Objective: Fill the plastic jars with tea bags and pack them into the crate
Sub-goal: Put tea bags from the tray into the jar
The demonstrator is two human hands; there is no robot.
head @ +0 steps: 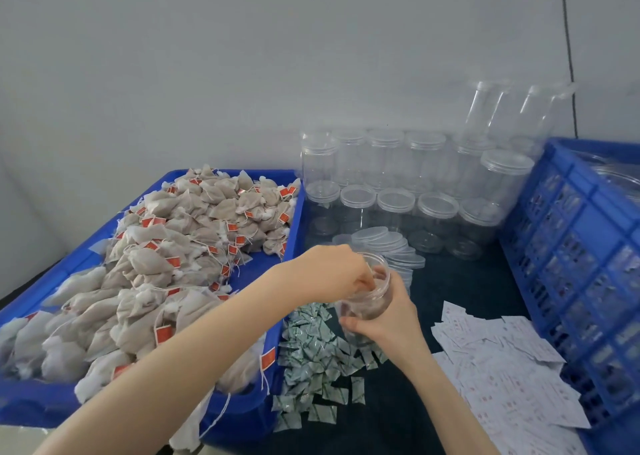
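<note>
A clear plastic jar [372, 293] stands open on the dark table, partly filled with tea bags. My right hand [388, 319] grips its side from the right. My left hand [332, 274] hovers over the jar's mouth with its fingertips dipped inside; whether they pinch a tea bag is hidden. A heap of beige tea bags with red tags [166, 264] fills the blue tray [284, 382] on the left. The blue crate [568, 233] stands at the right, with filled jars showing through its slats.
Several empty clear jars [415, 191] are stacked against the wall behind. Loose clear lids [388, 243] lie just beyond the held jar. Small green-white sachets [315, 361] are piled in front, and white paper packets [502, 368] are spread at the right.
</note>
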